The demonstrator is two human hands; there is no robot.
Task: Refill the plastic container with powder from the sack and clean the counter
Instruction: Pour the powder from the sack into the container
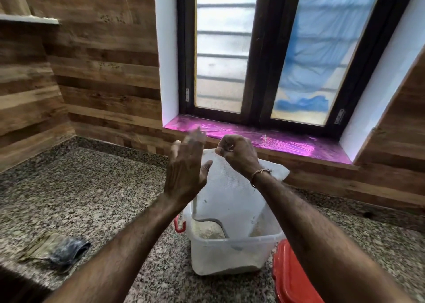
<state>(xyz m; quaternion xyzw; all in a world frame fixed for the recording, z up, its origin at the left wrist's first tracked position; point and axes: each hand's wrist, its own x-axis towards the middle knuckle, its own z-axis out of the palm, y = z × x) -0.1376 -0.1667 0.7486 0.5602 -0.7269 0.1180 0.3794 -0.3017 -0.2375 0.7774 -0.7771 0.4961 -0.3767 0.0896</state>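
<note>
A translucent plastic container (220, 254) with a red latch stands on the granite counter (92, 187), with pale powder in its bottom. A white woven sack (232, 201) hangs upside down with its mouth inside the container. My right hand (239, 153) grips the sack's upper edge in a fist and holds it up. Just left of the sack, my left hand (186, 167) is raised with its fingers straight and blurred, dusted with powder; it holds nothing.
A red lid (289, 277) lies right of the container. A crumpled grey cloth (57, 249) lies on the counter at the front left. Behind is a window sill (264, 139) covered in pink film, and wood-panelled walls close the corner.
</note>
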